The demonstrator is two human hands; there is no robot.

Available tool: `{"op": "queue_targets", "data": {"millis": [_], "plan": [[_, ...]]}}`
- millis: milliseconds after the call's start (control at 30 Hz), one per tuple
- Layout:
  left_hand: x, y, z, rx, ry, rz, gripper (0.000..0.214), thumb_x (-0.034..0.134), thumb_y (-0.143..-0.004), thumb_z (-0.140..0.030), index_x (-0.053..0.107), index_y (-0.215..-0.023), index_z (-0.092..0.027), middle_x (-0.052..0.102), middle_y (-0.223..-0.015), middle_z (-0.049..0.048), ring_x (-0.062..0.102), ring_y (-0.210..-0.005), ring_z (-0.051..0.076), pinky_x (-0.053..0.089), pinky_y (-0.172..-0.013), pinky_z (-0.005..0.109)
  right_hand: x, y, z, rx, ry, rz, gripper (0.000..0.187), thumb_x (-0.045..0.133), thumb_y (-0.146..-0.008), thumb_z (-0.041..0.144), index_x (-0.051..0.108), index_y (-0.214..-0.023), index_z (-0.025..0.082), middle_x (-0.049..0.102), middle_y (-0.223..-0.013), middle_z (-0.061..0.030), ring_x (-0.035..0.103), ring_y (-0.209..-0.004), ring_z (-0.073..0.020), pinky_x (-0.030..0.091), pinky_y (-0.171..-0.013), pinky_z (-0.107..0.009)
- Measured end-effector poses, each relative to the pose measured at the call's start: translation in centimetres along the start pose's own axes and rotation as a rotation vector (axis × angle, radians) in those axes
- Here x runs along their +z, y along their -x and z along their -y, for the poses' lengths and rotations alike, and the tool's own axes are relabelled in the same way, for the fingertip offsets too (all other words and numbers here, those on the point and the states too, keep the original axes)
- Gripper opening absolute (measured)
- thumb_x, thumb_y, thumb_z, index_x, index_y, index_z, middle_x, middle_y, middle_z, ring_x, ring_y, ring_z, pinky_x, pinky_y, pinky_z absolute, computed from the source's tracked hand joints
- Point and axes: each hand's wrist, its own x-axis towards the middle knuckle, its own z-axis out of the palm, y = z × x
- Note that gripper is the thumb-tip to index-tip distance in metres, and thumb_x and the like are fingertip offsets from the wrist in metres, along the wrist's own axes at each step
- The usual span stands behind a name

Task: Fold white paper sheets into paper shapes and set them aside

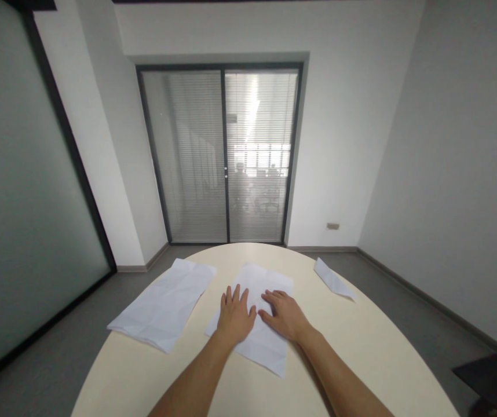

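A creased white sheet of paper (261,347) lies unfolded on the round cream table (248,399) in front of me. My left hand (234,315) rests on the sheet's left part, palm down with fingers spread. On its right part lies my right hand (285,315), fingers stretched out and pointing left. The two thumbs nearly meet over the middle of the paper. To the left is a creased stack of white paper (161,307), apart from my hands. A small folded piece of white paper (333,281) lies at the far right of the table.
Beyond the table stands a glass partition with blinds (226,156) in a dark frame. A frosted glass panel (26,191) is on the left, and a grey wall (461,174) on the right. Part of a dark chair (492,376) shows at the lower right.
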Motion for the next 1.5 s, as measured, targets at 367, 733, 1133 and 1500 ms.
{"op": "queue_targets", "data": {"millis": [367,733,1133,1500], "plan": [[0.2,-0.1,0.1,0.006,0.006,-0.026,0.057,0.036,-0.095,-0.046,0.043,-0.146,-0.021,0.038,-0.154,0.0105,0.027,-0.144,0.035,0.021,-0.116,0.053,0.2,-0.1,0.1,-0.034,-0.063,-0.059,0.037,0.055,-0.087,0.036,0.069,-0.117,0.018,0.071,-0.116,-0.0082,0.057,-0.112,-0.0247,0.042,-0.098,-0.032],[-0.1,0.1,-0.1,0.01,0.005,-0.03,0.055,0.037,-0.095,-0.044,0.044,-0.145,-0.02,0.039,-0.153,0.011,0.03,-0.142,0.035,0.022,-0.116,0.051,0.6,-0.1,-0.2,0.004,-0.082,-0.095,0.031,0.056,-0.087,0.034,0.072,-0.11,0.02,0.071,-0.116,-0.0069,0.059,-0.11,-0.0225,0.043,-0.098,-0.03],[-0.6,0.0,-0.1,0.015,0.017,-0.031,0.055,0.037,-0.095,-0.042,0.046,-0.143,-0.018,0.04,-0.152,0.0107,0.029,-0.142,0.033,0.022,-0.116,0.051,1.3,-0.3,-1.0,0.015,-0.13,-0.117,0.026,0.051,-0.091,0.032,0.071,-0.102,0.021,0.073,-0.109,-0.0059,0.061,-0.105,-0.0211,0.045,-0.092,-0.028],[-0.7,-0.1,0.0,0.039,0.032,-0.062,0.051,0.039,-0.094,-0.038,0.049,-0.14,-0.019,0.043,-0.15,0.0094,0.03,-0.142,0.032,0.022,-0.117,0.049,0.5,0.0,-0.1,0.051,-0.1,-0.12,0.026,0.046,-0.093,0.031,0.069,-0.097,0.021,0.073,-0.097,-0.0064,0.063,-0.096,-0.0206,0.045,-0.084,-0.027]]}}
